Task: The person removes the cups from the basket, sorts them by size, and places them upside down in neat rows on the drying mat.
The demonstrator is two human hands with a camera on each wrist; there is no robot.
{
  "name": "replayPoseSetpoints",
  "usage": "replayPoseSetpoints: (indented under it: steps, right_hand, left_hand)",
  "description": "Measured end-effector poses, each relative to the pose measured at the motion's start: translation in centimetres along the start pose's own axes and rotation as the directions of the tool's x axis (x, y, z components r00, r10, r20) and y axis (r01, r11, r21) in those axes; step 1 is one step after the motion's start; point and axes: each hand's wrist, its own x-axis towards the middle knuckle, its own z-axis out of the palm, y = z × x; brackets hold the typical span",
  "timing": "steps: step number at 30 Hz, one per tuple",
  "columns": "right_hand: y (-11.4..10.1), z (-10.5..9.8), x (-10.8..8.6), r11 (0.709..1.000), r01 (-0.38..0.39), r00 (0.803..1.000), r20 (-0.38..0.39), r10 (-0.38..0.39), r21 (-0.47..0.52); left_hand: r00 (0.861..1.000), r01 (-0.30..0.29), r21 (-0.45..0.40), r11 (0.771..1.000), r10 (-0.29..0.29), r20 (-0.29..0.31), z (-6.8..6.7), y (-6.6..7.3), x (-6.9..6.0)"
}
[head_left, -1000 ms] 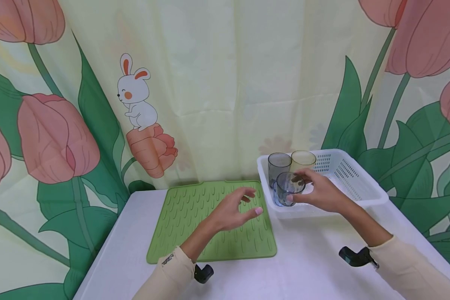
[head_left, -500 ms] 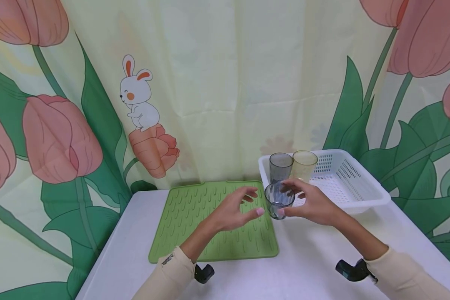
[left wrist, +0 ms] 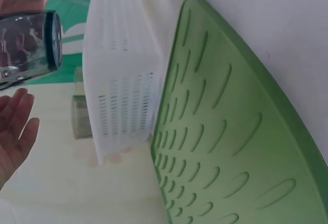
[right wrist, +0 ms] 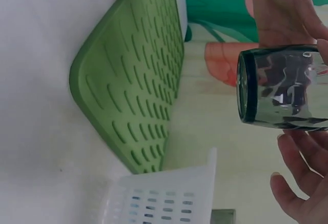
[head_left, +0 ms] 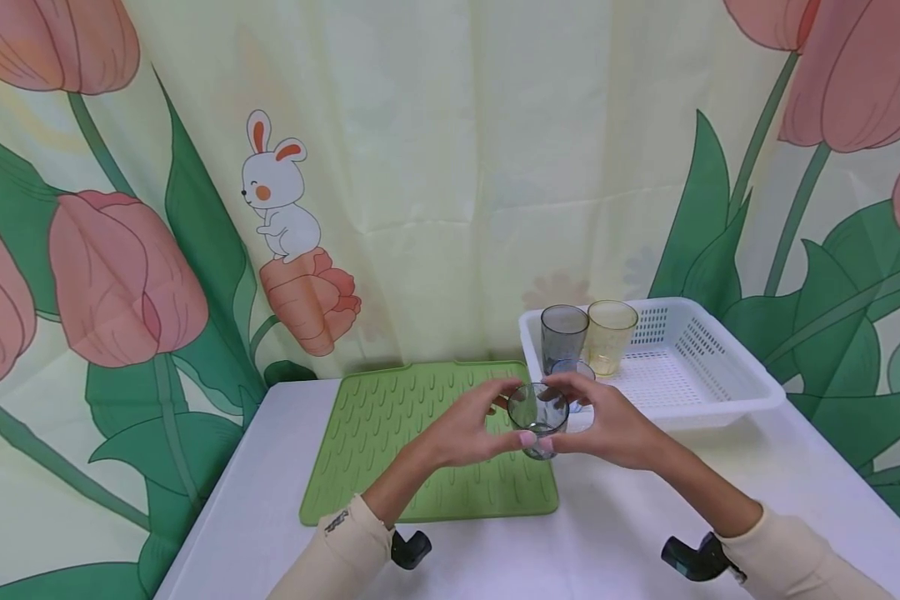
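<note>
A grey-tinted drinking glass (head_left: 537, 410) is held up over the right edge of the green ridged mat (head_left: 427, 467). My right hand (head_left: 607, 421) grips its right side between thumb and fingers. From the other side my left hand (head_left: 476, 425) curls round the glass, its thumb and fingers at the left wall. In the right wrist view, the glass (right wrist: 282, 88) shows its thick dark base, with hands on both sides. In the left wrist view, the base of the glass (left wrist: 51, 42) points toward the table. Its far end is cut off there.
A white perforated basket (head_left: 720, 408) stands at the right on the white tablecloth (head_left: 607, 533). Inside, at its left end, are a dark grey glass (head_left: 562, 333), a yellow glass (head_left: 610, 337) and a partly hidden blue glass (head_left: 583, 369). A printed curtain (head_left: 420, 167) hangs behind.
My right hand has lifted the grey glass out of the basket and carried it left, toward my body. The left hand, earlier apart with fingers spread, has met it and holds the glass too.
</note>
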Motion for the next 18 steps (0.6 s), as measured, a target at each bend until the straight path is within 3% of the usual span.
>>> replayPoseSetpoints:
  steps: [9,18]
  right_hand:
    - [-0.05,0.61,-0.24,1.000,0.000,1.000,0.010,0.000,0.023]
    - [0.07,0.99,-0.50,0.998,-0.003,1.000,0.006,0.003,0.063]
  left_hand:
    - [1.000,0.006,0.027,1.000,-0.007,0.022,-0.18,0.15,-0.29]
    - [0.999,-0.029,0.050,0.998,0.028,0.018,-0.15,0.17,-0.64]
